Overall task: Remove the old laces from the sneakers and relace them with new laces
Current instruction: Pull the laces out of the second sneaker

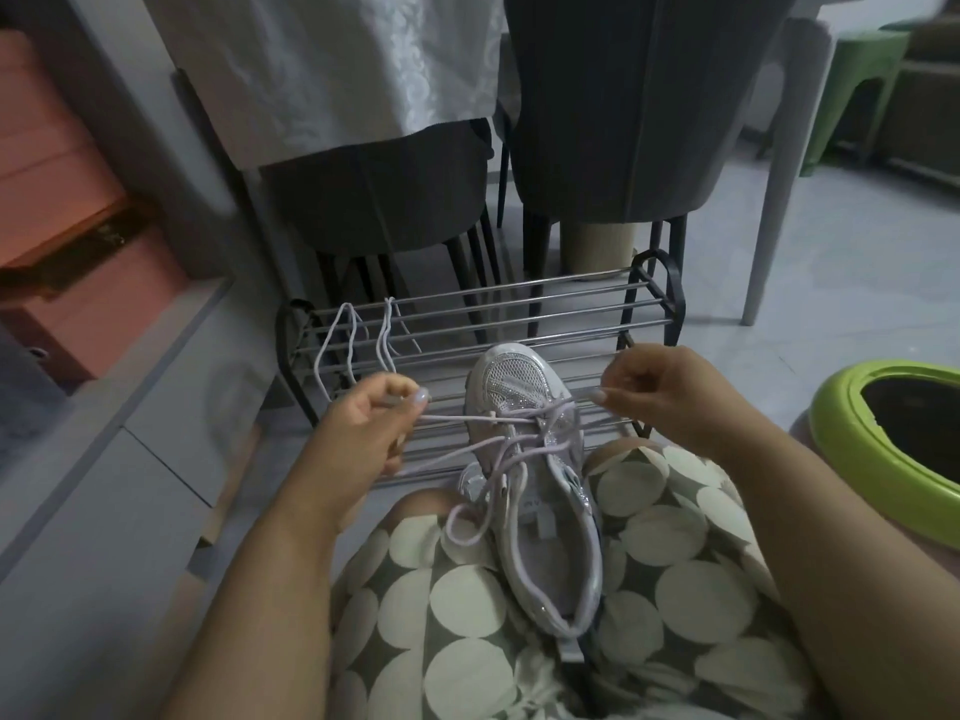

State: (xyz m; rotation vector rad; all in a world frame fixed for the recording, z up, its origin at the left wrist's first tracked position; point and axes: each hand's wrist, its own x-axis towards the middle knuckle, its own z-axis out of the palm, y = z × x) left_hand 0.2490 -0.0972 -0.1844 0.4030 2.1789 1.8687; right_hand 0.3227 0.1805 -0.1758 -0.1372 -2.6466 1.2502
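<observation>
The metal shoe rack (519,309) fills the frame's centre, spare laces (353,340) draped over its bars at ten o'clock. Against it, toe at twelve o'clock, the pale sneaker (530,459) rests on the person's lap between both hands. At nine o'clock of the shoe, the left hand (363,423) pinches one lace (457,418) end; at three o'clock, the right hand (660,392) pinches the other, drawn taut.

The sneaker's (524,459) heel sinks into the spotted fabric (467,615) on the lap, its sole hidden. The left hand (363,428) covers the lace end (452,418) it pinches. The green tub (893,444), perhaps a bin, runs off the right edge.
</observation>
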